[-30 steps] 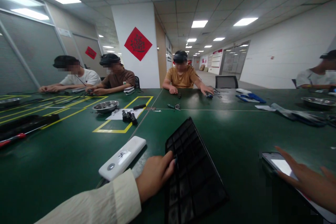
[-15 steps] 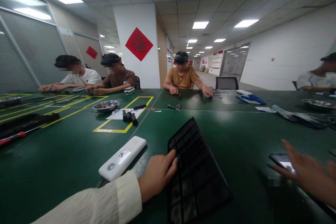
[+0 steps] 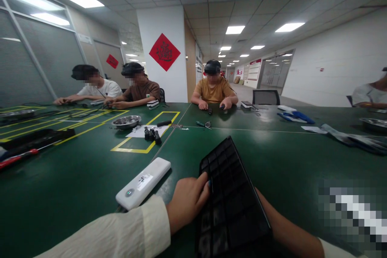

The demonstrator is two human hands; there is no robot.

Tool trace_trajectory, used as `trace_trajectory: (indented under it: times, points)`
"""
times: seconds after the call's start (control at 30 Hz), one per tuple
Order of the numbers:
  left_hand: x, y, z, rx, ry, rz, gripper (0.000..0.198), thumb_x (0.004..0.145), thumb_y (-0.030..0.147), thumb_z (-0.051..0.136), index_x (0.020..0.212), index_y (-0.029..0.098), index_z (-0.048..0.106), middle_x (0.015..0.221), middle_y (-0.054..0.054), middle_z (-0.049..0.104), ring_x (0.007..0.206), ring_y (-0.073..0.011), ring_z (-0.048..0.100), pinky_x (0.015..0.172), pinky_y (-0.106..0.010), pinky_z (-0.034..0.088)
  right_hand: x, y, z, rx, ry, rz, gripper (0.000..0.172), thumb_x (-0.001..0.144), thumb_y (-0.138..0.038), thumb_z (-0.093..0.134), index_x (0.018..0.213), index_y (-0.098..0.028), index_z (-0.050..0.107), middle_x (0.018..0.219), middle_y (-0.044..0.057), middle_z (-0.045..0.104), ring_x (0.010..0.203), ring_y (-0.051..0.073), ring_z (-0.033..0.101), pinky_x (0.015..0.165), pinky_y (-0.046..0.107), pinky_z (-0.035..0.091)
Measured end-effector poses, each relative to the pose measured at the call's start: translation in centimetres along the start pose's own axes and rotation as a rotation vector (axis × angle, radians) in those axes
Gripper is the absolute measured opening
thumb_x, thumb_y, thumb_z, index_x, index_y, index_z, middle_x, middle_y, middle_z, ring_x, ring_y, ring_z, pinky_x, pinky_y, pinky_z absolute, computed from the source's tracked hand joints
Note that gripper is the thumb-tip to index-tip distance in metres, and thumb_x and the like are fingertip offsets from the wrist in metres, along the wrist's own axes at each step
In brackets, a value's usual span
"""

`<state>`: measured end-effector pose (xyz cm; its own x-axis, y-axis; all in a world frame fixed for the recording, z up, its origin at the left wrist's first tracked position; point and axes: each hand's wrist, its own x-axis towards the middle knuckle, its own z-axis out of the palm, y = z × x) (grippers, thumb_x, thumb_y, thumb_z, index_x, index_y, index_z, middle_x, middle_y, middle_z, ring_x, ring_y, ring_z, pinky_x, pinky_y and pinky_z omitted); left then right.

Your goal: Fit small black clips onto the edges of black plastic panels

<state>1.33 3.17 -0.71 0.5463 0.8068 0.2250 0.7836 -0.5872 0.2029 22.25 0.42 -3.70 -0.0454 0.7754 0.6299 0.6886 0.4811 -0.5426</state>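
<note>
A black compartment tray (image 3: 229, 193) lies lengthwise in front of me on the green table (image 3: 75, 181), its near end raised a little. My left hand (image 3: 187, 203) is closed on the tray's left edge, thumb on top. My right hand (image 3: 272, 219) reaches in along the tray's right edge; its fingers are hidden under or behind the tray. A white oblong device (image 3: 143, 182) lies just left of my left hand.
A pixelated patch (image 3: 353, 213) covers the table at the right. Further off are a metal bowl (image 3: 128, 121), small black parts (image 3: 152, 134) on paper, a red-handled screwdriver (image 3: 18, 157) and another black tray (image 3: 36, 137). Several people sit along the far edge.
My right hand left the phone at the right and moved left to the tray's right edge. My left hand stayed on the tray. The view shifted slightly right.
</note>
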Motion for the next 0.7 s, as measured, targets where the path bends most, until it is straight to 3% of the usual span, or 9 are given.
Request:
trace_trajectory:
  times: [0.13, 0.23, 0.43, 0.7]
  points:
    - [0.1, -0.4, -0.4, -0.063, -0.020, -0.035, 0.036, 0.095, 0.036, 0.021, 0.097, 0.020, 0.052, 0.071, -0.004, 0.065, 0.063, -0.0185, 0.060, 0.056, -0.026, 0.037, -0.2, -0.7, -0.1, 0.421, -0.099, 0.040, 0.040, 0.072, -0.024, 0.065, 0.112, -0.021, 0.059, 0.101, 0.010, 0.069, 0.087, 0.025, 0.067, 0.071, 0.040, 0.057]
    - [0.2, -0.4, -0.6, -0.112, -0.031, -0.059, 0.042, 0.095, 0.039, 0.020, 0.089, 0.019, 0.056, 0.071, -0.004, 0.065, 0.063, -0.0178, 0.060, 0.058, -0.026, 0.038, -0.4, -0.8, -0.2, 0.629, -0.168, 0.093, 0.053, 0.069, -0.023, 0.068, 0.119, -0.024, 0.049, 0.112, 0.012, 0.063, 0.101, 0.027, 0.062, 0.083, 0.044, 0.052]
    - [0.1, -0.2, -0.6, -0.247, -0.067, -0.058, 0.055, 0.095, 0.042, 0.015, 0.066, 0.018, 0.055, 0.059, -0.001, 0.059, 0.054, -0.0132, 0.054, 0.054, -0.023, 0.036, -0.9, -0.2, -0.2, 0.450, -0.186, 0.151, 0.055, 0.074, -0.026, 0.063, 0.122, -0.022, 0.038, 0.115, 0.010, 0.056, 0.106, 0.024, 0.056, 0.090, 0.042, 0.048]
    - [0.0, -0.2, -0.5, -0.228, -0.058, -0.055, 0.030, 0.095, 0.035, 0.022, 0.091, 0.020, 0.048, 0.068, -0.002, 0.063, 0.059, -0.0168, 0.060, 0.053, -0.023, 0.037, -0.9, -0.8, -0.8, 0.288, -0.154, 0.096, 0.048, 0.079, -0.031, 0.058, 0.122, -0.024, 0.035, 0.115, 0.010, 0.053, 0.104, 0.023, 0.057, 0.083, 0.037, 0.050]
